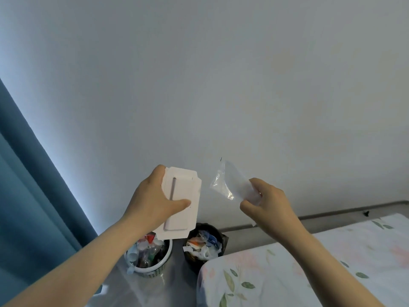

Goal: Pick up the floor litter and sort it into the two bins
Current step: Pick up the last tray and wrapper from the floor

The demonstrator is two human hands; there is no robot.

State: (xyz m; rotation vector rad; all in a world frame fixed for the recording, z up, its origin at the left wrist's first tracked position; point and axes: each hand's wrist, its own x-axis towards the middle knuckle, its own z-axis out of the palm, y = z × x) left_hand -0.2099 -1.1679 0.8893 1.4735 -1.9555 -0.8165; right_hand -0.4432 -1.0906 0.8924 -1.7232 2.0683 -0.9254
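Note:
My left hand (pixel 155 202) grips a flattened white cardboard box (pixel 184 191), thumb across its front, held up above the white basket bin (pixel 164 255). My right hand (pixel 265 202) pinches a clear crumpled plastic wrapper (pixel 230 182), raised to the right of the cardboard. Below stand the two bins side by side: the white basket bin on the left holds plastic bottles and caps, and the black bin (pixel 222 237) on the right holds paper scraps and wrappers. The cardboard hides part of the white basket's far rim.
A bed with a floral sheet (pixel 309 269) fills the lower right, its corner close to the black bin. A blue curtain (pixel 28 196) hangs at the left. A plain wall rises behind the bins, with grey floor (pixel 177 284) in front of them.

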